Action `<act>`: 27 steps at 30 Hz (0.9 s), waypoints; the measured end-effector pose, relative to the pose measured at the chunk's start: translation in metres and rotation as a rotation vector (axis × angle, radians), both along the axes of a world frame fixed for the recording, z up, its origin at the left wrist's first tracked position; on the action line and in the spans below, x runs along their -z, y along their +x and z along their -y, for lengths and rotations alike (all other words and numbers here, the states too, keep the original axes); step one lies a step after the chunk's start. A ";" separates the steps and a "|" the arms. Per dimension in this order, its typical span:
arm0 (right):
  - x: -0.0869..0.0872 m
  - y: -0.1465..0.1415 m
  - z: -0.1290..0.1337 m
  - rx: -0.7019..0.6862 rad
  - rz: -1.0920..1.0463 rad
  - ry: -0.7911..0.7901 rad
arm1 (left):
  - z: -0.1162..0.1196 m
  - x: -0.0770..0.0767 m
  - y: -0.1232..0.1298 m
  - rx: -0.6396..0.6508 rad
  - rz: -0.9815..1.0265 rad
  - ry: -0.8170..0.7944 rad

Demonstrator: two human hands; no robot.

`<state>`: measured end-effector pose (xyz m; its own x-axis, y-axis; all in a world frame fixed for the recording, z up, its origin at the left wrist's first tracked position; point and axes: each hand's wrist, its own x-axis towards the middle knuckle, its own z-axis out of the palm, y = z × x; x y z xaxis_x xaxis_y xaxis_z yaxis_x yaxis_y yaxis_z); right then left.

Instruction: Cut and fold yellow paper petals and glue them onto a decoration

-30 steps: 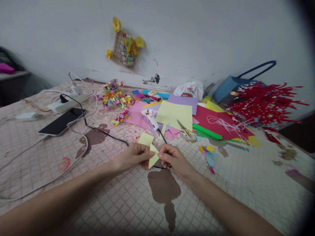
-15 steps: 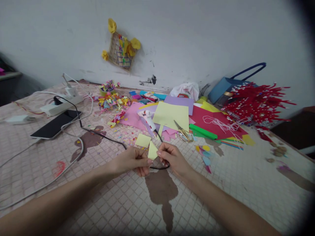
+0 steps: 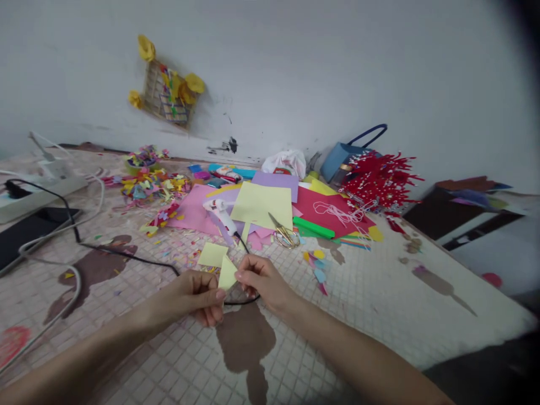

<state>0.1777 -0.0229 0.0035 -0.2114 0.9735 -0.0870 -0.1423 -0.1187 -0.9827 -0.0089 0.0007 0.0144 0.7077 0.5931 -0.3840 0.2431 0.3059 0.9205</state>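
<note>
A small pale-yellow piece of paper (image 3: 228, 273), folded into a triangle, is held up between both hands. My left hand (image 3: 201, 297) pinches its lower left corner between thumb and fingers. On the other side, my right hand (image 3: 259, 278) grips its right edge with thumb and forefinger. Just behind, a pale-yellow paper square (image 3: 212, 254) lies flat on the table. Beyond the hands rests a white glue gun (image 3: 220, 215), its black cord (image 3: 242, 302) passing under the held paper. Gold-handled scissors (image 3: 284, 232) lie partly on a larger pale-yellow sheet (image 3: 262, 201).
Coloured sheets, a green stick (image 3: 314, 227) and white string (image 3: 337, 210) cover the table's back. Paper scraps (image 3: 152, 188) heap at back left. Red beaded stems (image 3: 379, 183) and a blue bag (image 3: 337, 160) stand back right. A phone (image 3: 34, 233) and power strip (image 3: 42, 197) lie left.
The view has swung to the right, so everything sits further left and more of the table's right end shows. Both hands keep their hold on the folded paper.
</note>
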 end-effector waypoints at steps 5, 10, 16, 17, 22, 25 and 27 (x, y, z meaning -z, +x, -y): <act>0.002 -0.001 0.001 -0.025 -0.007 0.018 | -0.002 -0.001 0.000 0.007 0.031 -0.034; 0.001 -0.002 0.004 -0.072 0.024 0.009 | 0.001 -0.003 0.001 -0.077 0.060 0.048; 0.004 -0.001 0.005 -0.109 0.070 0.037 | 0.000 -0.001 0.002 -0.091 0.134 0.046; 0.004 -0.001 0.006 -0.121 0.080 0.034 | 0.000 0.000 0.002 -0.135 0.162 0.046; 0.003 -0.001 0.007 -0.146 0.092 0.032 | -0.001 0.004 0.003 -0.206 0.181 0.026; 0.002 -0.001 0.007 -0.155 0.098 0.037 | -0.001 0.005 0.003 -0.268 0.211 0.010; 0.001 -0.001 0.007 -0.166 0.109 0.041 | -0.001 0.005 0.003 -0.326 0.256 -0.005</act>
<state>0.1764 -0.0294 0.0022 -0.3604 0.9294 -0.0794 -0.0165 -0.0914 -0.9957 -0.0060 0.0018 0.0094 0.5562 0.8003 -0.2239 -0.1036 0.3341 0.9368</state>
